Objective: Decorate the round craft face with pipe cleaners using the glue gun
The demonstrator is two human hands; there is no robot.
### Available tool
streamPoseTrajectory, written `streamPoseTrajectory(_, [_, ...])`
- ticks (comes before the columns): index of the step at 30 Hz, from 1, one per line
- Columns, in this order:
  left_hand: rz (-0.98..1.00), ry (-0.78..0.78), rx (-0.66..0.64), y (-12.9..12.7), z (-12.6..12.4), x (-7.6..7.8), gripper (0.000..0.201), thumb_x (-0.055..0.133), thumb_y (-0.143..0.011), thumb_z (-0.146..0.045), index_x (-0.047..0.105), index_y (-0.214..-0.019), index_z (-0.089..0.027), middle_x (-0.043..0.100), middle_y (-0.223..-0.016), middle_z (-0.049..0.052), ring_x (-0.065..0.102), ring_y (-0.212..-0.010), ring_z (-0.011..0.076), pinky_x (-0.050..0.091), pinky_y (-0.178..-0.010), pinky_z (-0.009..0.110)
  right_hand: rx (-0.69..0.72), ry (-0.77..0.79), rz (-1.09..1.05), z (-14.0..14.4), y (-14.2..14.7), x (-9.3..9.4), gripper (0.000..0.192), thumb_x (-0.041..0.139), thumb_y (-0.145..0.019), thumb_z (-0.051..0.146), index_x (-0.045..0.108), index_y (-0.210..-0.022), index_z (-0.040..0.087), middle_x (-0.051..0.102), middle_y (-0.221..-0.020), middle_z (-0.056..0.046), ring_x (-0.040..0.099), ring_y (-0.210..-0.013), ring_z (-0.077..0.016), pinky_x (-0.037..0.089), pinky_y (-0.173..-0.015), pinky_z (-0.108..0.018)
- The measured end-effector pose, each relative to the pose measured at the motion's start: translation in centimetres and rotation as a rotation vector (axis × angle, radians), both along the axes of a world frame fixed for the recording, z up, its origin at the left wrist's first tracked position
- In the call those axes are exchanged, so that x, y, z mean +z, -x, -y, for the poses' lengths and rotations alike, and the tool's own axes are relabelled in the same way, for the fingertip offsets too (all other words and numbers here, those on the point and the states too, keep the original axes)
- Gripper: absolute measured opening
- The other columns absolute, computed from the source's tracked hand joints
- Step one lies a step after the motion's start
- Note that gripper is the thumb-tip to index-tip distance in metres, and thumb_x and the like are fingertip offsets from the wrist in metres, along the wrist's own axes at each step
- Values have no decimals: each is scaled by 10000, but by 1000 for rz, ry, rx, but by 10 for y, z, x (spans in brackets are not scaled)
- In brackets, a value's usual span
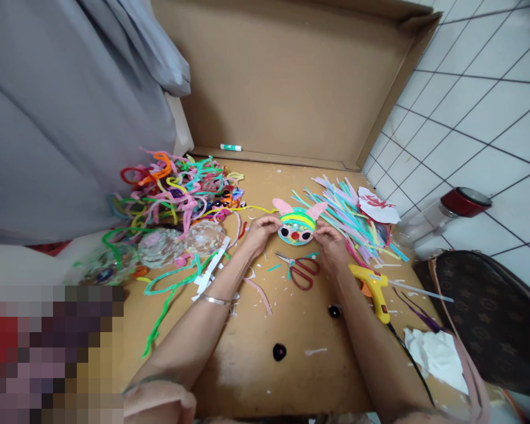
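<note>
Between my two hands, above the table, is a small animal-face craft with pink ears, green and yellow bands, two black round eyes and a red nose. My left hand pinches its left edge, and my right hand grips the right edge. A yellow pipe cleaner trails left from near its left ear. Just below the craft lie scissors with red handles, blades parted. A yellow glue gun with a clear glue stick lies right of my right forearm.
Tangled pipe cleaners heap up at the left, near clear plastic pieces. Straight pipe cleaners lie at the right under a paper with a red drawing. A bottle, a brown bag and a glue stick edge the table.
</note>
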State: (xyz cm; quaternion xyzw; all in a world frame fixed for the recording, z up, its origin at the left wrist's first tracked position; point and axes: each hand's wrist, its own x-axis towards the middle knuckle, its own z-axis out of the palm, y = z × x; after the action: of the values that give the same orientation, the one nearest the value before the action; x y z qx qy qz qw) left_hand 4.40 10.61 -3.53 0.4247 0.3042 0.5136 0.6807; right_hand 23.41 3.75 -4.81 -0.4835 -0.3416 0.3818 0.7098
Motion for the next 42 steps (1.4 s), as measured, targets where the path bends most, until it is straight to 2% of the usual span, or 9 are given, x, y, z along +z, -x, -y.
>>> streamPoseTrajectory(5, [-9, -21, -9, 1, 0, 2, 117, 807, -503, -175, 726, -587, -176, 683, -775, 8, 573, -762, 144, 435, -754, 269, -13, -66, 115, 0, 2, 1, 212, 831, -596, 356, 654, -599, 238, 722, -1117, -51, 611, -1124, -270, 463, -964, -425])
streamPoseTrajectory(9, [-32, -44, -9, 0, -1, 2, 117, 809, -497, -195, 742, -592, -184, 692, -786, 13, 572, -768, 146, 434, -745, 263, -7, -87, 124, 0, 2, 1, 200, 829, -603, 366, 675, -587, 238, 718, -1149, -55, 620, -1117, -273, 484, -943, -433])
streamPoseTrajectory(17, [-58, -42, 0, -1, -4, -4, 127, 791, -530, -161, 779, -655, -183, 706, -818, 31, 573, -779, 151, 430, -775, 286, -24, -63, 183, 0, 1, 0, 109, 793, -639, 347, 755, -672, 251, 709, -1164, -59, 601, -1156, -276, 475, -974, -437])
streamPoseTrajectory(28, [-78, -68, 1, -1, -3, -3, 152, 800, -559, -154, 815, -706, -191, 724, -910, 52, 600, -864, 177, 442, -829, 308, -41, -41, 270, 1, 1, 0, 140, 757, -671, 393, 784, -709, 261, 708, -1187, -59, 590, -1174, -274, 489, -973, -424])
streamPoseTrajectory(36, [-82, -71, -7, -1, -2, -2, 175, 837, -551, -217, 819, -724, -198, 736, -884, 49, 609, -838, 179, 448, -823, 312, -24, -21, 276, 3, -2, 2, 140, 767, -684, 368, 804, -769, 262, 716, -1183, -66, 602, -1187, -277, 479, -1014, -434])
streamPoseTrajectory(42, [-81, -81, -25, -2, -1, -1, 179, 856, -549, -257, 809, -712, -199, 738, -859, 45, 618, -829, 174, 455, -824, 305, 18, -6, 204, 1, -3, -3, 185, 793, -661, 399, 785, -773, 251, 703, -1185, -79, 590, -1217, -302, 495, -992, -450])
